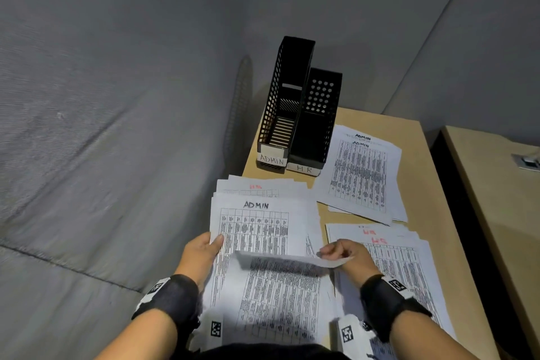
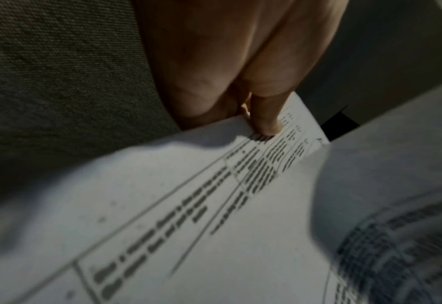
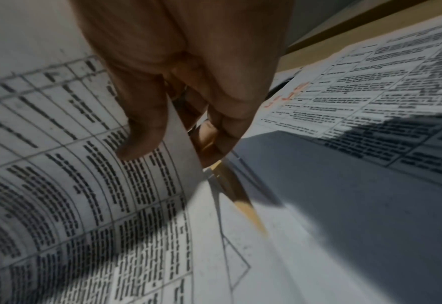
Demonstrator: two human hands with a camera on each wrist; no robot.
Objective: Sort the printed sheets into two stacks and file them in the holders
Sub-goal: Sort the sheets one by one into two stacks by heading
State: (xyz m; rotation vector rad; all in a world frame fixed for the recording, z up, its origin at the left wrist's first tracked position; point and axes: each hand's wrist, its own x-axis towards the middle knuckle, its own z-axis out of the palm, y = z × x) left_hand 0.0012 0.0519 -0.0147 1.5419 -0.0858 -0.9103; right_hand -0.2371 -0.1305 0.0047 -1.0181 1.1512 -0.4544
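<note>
My right hand (image 1: 344,254) pinched the far edge of the top sheet (image 1: 280,295), thumb (image 3: 147,131) on the printed face and fingers curled behind it, and curled that edge back toward me — a way, I judged, to peel one page free without dragging the rest. My left hand (image 1: 203,254) gripped the left edge of the unsorted pile (image 1: 263,231), thumb pressed on top, to keep the pile from sliding off; it overhung the left rim of the wooden table (image 1: 423,184). The sheet uncovered beneath read ADMIN in black, and a page farther back showed a red heading.

Two sorted stacks lay to my right: the ADMIN stack (image 1: 362,172) farther off, beside the holders, and the HR stack (image 1: 391,251) nearer, just under my right wrist. Whether the lifted sheet was ADMIN or HR I could not tell, its heading being folded under.

The ADMIN holder (image 1: 280,102) and HR holder (image 1: 315,120) stood side by side at the table's far left corner against the grey fabric wall (image 1: 117,96) — both looked empty, so filing was not yet begun. Nothing blocked their mouths.
</note>
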